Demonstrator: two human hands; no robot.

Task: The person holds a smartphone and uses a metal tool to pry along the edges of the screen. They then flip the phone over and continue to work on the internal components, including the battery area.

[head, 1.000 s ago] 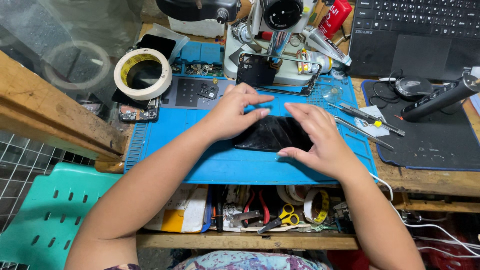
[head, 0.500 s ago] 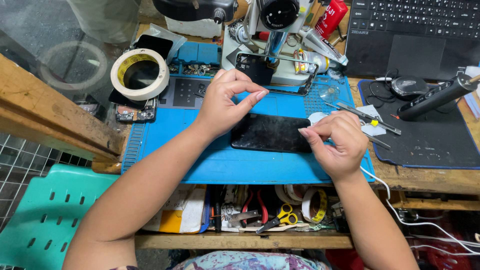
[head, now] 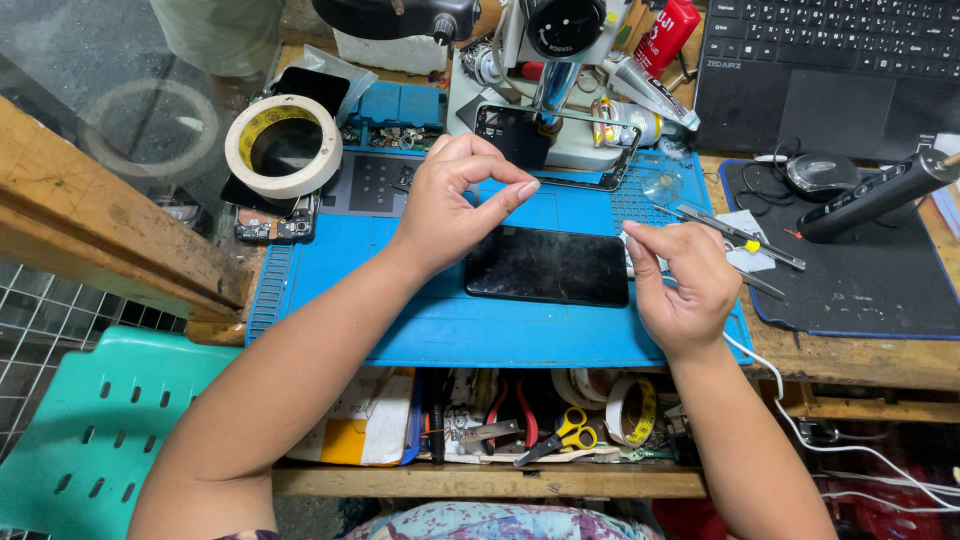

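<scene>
1. The phone (head: 546, 266) lies flat, dark screen up, in the middle of the blue mat (head: 330, 290); neither hand is touching it.
2. The left hand (head: 450, 205) hovers just above the phone's left end; thumb and forefinger are curled toward each other in a pinch; whether anything thin sits between the tips I cannot tell.
3. The right hand (head: 680, 280) hangs at the phone's right end, fingers loosely bent, thumb against forefinger as if nipping something small; it may be a film tab, but it is too fine to make out.
4. Judged from this, the step in hand looks like peeling or placing a thin layer on the screen; a next move would call for both pinches level with the glass and square to its edges.
5. Beyond the mat: a tape roll (head: 283, 146) upper left; a microscope (head: 560, 40) with a phone frame (head: 555, 140) at its base; tweezers (head: 735, 235) and a dark mouse pad (head: 860, 290) to the right; a laptop (head: 830, 60) behind.
6. Below the bench, a shelf holds scissors (head: 560, 432) and more tape; a green chair (head: 90, 430) stands lower left.
</scene>
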